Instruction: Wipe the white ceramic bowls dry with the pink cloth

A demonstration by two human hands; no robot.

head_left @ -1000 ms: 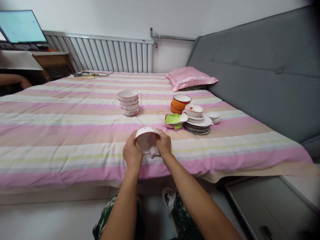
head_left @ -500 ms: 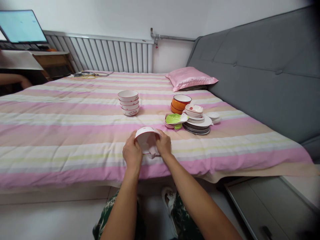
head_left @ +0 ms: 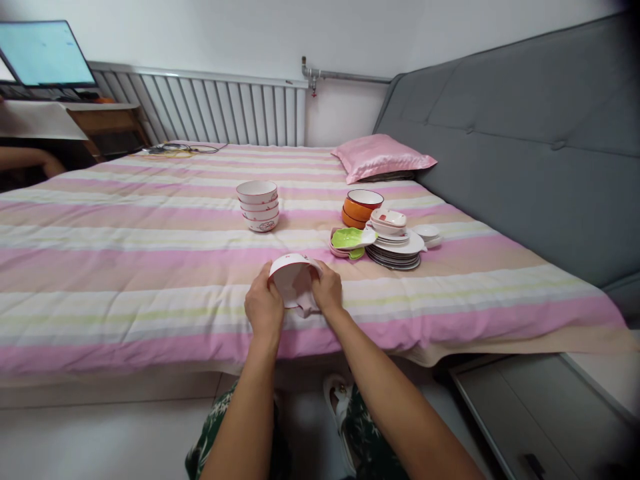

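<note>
A white bowl (head_left: pixel 287 277) with a thin red rim is tilted on its side above the near part of the bed, its inside facing me. My left hand (head_left: pixel 263 302) is closed on the bowl's left edge. On the other side, my right hand (head_left: pixel 327 287) grips the right edge together with a pale pink cloth (head_left: pixel 306 305), which lies against the inside and hangs below the rim. The fingers behind the bowl are hidden. Beyond it stands a stack of several similar bowls (head_left: pixel 259 207), upright.
Right of centre are orange bowls (head_left: pixel 354 215), a green leaf-shaped dish (head_left: pixel 350 238), small dishes (head_left: pixel 389 219) and stacked plates (head_left: pixel 395 259). A pink pillow (head_left: pixel 383 157) lies near the grey headboard (head_left: pixel 510 133). Cables (head_left: pixel 185 148) lie at the far left; another person's arm (head_left: pixel 25 159) shows there.
The bowl has tilted very slightly between my hands. Both hands keep their hold, and the other dishes stay where they were.
</note>
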